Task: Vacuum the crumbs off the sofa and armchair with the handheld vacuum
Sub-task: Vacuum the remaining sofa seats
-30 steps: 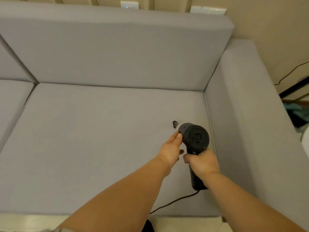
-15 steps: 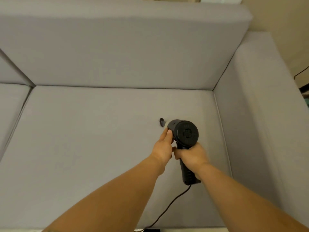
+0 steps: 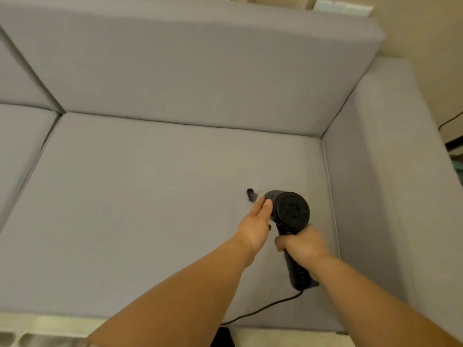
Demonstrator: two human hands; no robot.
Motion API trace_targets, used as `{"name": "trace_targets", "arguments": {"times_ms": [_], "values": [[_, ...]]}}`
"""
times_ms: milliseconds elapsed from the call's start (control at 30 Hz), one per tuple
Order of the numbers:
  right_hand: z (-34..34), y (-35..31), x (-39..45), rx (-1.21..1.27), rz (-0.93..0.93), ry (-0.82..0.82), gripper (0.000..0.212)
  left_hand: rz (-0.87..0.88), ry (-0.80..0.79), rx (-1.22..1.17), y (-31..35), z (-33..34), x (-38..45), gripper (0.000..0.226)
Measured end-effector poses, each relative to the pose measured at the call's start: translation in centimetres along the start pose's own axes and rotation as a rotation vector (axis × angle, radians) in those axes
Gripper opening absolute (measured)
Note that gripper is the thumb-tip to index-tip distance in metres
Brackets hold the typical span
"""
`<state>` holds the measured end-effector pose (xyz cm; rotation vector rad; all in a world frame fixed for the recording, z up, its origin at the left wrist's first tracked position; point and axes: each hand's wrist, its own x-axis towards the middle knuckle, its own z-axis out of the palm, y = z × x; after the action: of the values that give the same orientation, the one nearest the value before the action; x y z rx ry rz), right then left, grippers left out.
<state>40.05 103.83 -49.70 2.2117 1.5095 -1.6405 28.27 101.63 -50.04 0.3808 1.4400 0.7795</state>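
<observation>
Nearest, a dark cord [image 3: 263,310] trails from the butt of the handheld vacuum [image 3: 290,216] over the front edge of the sofa [image 3: 150,209] and down out of sight; in my judgement it could snag on that edge or pull taut as the vacuum travels toward the back, jerking the tool off its line. The right hand [image 3: 302,245] grips the grip section of the handle, fingers curled round it, while the left hand [image 3: 255,224] rests against the left side of the round motor housing, thumb on the body; whether its fingers curl round the barrel I cannot tell. The vacuum sits low over the right-hand seat cushion, near the armrest [image 3: 370,171]. Its handle runs toward the person, and the barrel's long axis points away and slightly left, down at the cushion, rear cap facing the camera. Just beyond the nozzle a small dark piece [image 3: 250,194] lies on the fabric; it might clog the intake. No crumbs are discernible, so patches may get missed.
</observation>
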Motion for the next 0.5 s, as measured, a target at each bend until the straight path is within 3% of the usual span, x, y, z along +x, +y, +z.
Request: {"name": "trace_targets", "arguments": {"times_ms": [200, 500], "values": [[0.9, 3.8, -3.0, -0.036, -0.032, -0.059, 0.028, 0.001, 0.049, -0.027, -4.0, 0.6, -4.0, 0.052], [-0.9, 13.0, -9.6, -0.029, -0.033, -0.093, 0.027, 0.030, 0.049, -0.041, -11.8, 6.8, -10.8, 0.050]]}}
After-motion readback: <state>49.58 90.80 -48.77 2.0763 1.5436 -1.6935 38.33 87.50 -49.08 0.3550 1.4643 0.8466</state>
